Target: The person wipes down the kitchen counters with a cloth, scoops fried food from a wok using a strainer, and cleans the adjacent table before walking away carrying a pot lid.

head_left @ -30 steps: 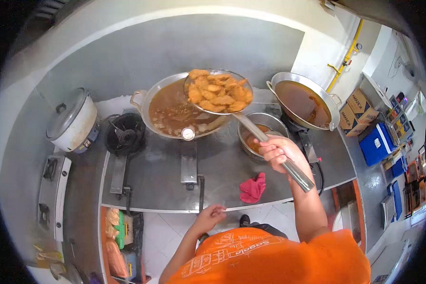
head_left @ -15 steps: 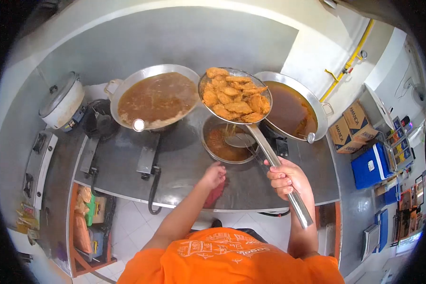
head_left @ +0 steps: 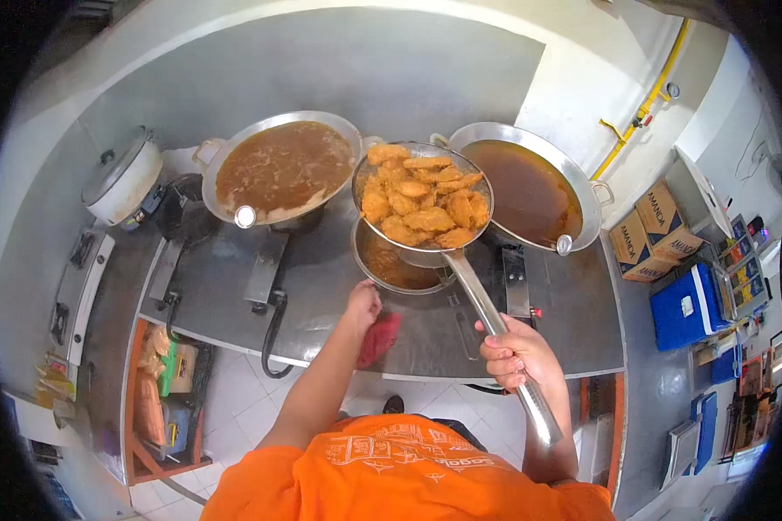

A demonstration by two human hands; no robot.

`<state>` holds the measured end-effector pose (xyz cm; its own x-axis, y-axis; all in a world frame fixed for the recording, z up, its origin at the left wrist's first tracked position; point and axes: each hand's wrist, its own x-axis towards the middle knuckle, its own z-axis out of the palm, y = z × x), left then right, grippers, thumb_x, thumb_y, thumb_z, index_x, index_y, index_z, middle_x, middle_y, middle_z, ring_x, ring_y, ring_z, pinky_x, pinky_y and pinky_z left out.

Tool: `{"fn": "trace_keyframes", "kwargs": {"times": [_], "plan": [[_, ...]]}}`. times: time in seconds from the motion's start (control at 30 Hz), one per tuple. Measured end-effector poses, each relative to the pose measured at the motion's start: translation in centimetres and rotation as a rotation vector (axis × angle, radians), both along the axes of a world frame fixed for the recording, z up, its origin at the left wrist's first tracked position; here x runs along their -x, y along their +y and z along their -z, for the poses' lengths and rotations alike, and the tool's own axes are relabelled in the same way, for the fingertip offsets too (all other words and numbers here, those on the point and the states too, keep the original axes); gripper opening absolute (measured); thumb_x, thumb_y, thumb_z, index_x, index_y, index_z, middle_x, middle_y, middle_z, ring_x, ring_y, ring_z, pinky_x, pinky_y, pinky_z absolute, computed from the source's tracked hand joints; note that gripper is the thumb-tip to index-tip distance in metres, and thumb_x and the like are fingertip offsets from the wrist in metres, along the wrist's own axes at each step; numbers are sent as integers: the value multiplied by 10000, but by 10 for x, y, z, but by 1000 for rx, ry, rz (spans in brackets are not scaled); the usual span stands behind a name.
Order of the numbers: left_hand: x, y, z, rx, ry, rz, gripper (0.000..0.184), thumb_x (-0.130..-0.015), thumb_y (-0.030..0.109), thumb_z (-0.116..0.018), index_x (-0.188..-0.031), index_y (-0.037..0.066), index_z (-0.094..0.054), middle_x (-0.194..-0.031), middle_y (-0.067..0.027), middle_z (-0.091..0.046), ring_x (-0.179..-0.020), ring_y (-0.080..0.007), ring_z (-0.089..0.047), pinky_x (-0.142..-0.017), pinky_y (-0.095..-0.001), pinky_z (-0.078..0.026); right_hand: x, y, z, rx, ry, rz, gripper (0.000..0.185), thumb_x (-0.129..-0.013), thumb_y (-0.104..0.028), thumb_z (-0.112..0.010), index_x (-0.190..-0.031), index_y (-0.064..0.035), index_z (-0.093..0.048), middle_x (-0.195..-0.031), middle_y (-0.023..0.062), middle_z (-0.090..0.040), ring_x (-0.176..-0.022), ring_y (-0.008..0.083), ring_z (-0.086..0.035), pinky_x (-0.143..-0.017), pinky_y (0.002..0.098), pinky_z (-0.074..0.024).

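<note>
My right hand (head_left: 523,352) is wrapped round the metal handle of a large round strainer (head_left: 473,291). Crisp, golden-brown fried pieces (head_left: 421,195) are heaped in its mesh bowl. The strainer is over a metal basin (head_left: 397,282) with brown liquid, hiding much of it. My left hand (head_left: 364,303) has its fingers curled closed above the counter, just left of the basin's near side; whatever it may hold is hidden. Beside my left wrist, at the counter's front edge, is a red cloth (head_left: 379,340).
Two wide pans of brown liquid, a bubbling left pan (head_left: 287,178) and a right pan (head_left: 530,191), flank the basin. A lidded pot (head_left: 123,182) stands at far left. Cardboard boxes (head_left: 656,230) and a blue cooler (head_left: 686,308) are at right. A black hose (head_left: 274,343) hangs at the counter's front.
The strainer has come down and nearer over the basin, now covering the ladle seen there before. My left hand has shifted left and slightly forward. The view has shifted a little.
</note>
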<state>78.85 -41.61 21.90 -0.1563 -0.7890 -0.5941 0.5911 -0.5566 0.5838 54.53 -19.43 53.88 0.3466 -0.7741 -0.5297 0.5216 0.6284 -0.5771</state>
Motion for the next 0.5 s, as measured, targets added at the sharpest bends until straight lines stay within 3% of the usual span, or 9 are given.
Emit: {"fn": "trace_keyframes", "kwargs": {"times": [0.1, 0.17, 0.23, 0.3, 0.37, 0.5], "plan": [[-21, 15, -16, 13, -94, -12, 204, -934, 3, -473, -1061, 121, -580, -676, 11, -491, -485, -106, -412, -407, -266, -321, -8, 13, 7, -29, 11, -2, 292, -966, -23, -529, -1241, -101, -468, -647, -35, -371, -433, 15, -334, -316, 200, -246], [-35, 36, -9, 90, -393, -12, 128, -945, 120, -517, -1046, 126, -595, -692, 10, -529, -520, -113, -441, -460, -305, -366, -14, 19, 21, -44, 2, -36, 260, -949, -30, -548, -1182, -110, -467, -661, -28, -390, -437, 37, -334, -356, 228, -240], [-42, 66, 30, -23, -267, -46, 216, -931, 261, -560, -1072, 98, -582, -750, -22, -567, -619, -142, -516, -560, -349, -421, -30, 24, 33, -35, 0, -41, 265, -942, -29, -555, -1171, -120, -459, -663, -29, -394, -436, 44, -332, -358, 239, -242], [-53, 141, -43, 27, -98, 319, 368, -935, 388, -569, -1134, 81, -534, -871, -79, -599, -756, -188, -577, -644, -394, -449, -49, 23, 49, -40, 25, -37, 257, -938, -31, -565, -1147, -132, -454, -664, -30, -395, -442, 51, -340, -365, 251, -247], [-53, 203, -125, -96, -68, 297, 430, -918, 489, -605, -1061, 92, -521, -1008, -137, -608, -911, -329, -664, -813, -464, -524, -68, 14, 69, -46, -27, -22, 244, -934, -36, -582, -1115, -134, -451, -666, -30, -403, -455, 55, -360, -386, 250, -267], [-76, 246, -205, -153, 43, 440, 468, -946, 537, -573, -1097, 97, -523, -1070, -166, -615, -1019, -361, -672, -887, -528, -539, -131, -5, 125, -10, -77, 67, 179, -933, -65, -608, -1025, -74, -454, -676, -10, -457, -478, 81, -424, -425, 272, -340]]}}
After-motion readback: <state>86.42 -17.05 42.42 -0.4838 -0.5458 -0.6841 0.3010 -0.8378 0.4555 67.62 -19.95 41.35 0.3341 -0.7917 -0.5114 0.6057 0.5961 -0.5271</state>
